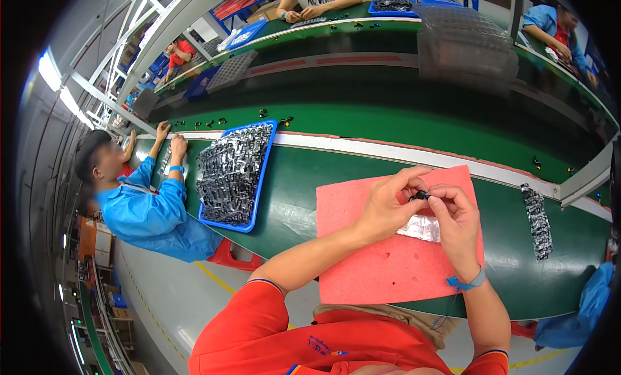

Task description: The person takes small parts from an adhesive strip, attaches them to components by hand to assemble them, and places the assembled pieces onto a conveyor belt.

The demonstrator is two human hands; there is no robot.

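Observation:
Both my hands meet over a pink foam mat point(352, 265) on the green bench. A small black part point(420, 195) with a bit of blue sits between my fingertips; its exact kind is too small to tell. My left hand point(388, 203) pinches it from the left with thumb and index finger. From the right, my right hand point(456, 216) closes thumb and fingers on its other end. A blue band circles my right wrist. Under my hands lies a shiny silvery sheet or bag point(420, 229), partly hidden by them.
To the left stands a blue tray point(253, 213) heaped with black parts in clear packing. A strip of packed black parts point(537, 223) lies at the right. Beyond the white rail runs a green conveyor point(362, 126) with scattered small parts. Co-workers sit left point(145, 207), right and opposite.

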